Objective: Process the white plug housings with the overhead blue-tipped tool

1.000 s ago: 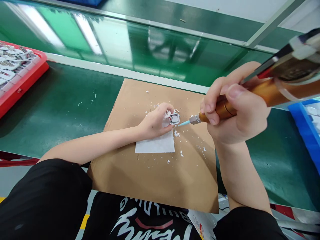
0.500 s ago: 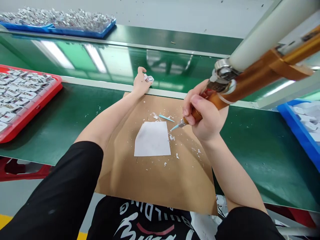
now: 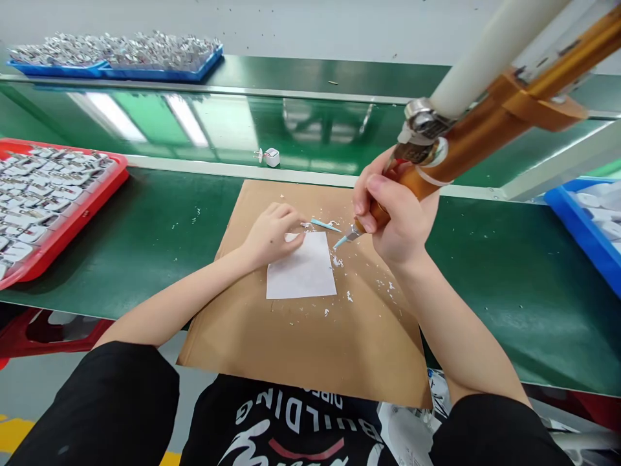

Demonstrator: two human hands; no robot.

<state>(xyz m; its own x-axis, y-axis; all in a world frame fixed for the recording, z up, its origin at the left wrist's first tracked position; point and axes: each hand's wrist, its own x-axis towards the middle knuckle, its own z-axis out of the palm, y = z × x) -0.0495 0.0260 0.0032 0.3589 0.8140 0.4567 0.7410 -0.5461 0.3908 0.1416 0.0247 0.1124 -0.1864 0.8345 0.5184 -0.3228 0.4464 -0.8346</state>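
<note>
My right hand [image 3: 400, 213] is wrapped around an orange air tool [image 3: 468, 139], attached to a white hose by a metal clamp. The tool's pale blue pointed tip [image 3: 342, 242] points down just right of a white sheet of paper [image 3: 303, 272]. My left hand [image 3: 276, 234] rests at the paper's upper left corner, thumb and fingers apart, with no part visible in it. Beyond the cardboard, a small white plastic part [image 3: 272, 157] with a thin metal piece beside it sits on the green conveyor belt. A loose pale blue pointed stick [image 3: 325, 224] lies above the paper.
Brown cardboard [image 3: 301, 349] lies under the paper, dotted with white shavings. A red tray [image 3: 109, 184] of white parts stands at left. Blue trays [image 3: 204, 71] of metal-tipped parts sit at the back, and a blue bin [image 3: 577, 223] of white pieces stands at right.
My left hand has let go of the white part on the belt and come back to the paper's corner. My right hand still grips the air tool, its tip hardly moved.
</note>
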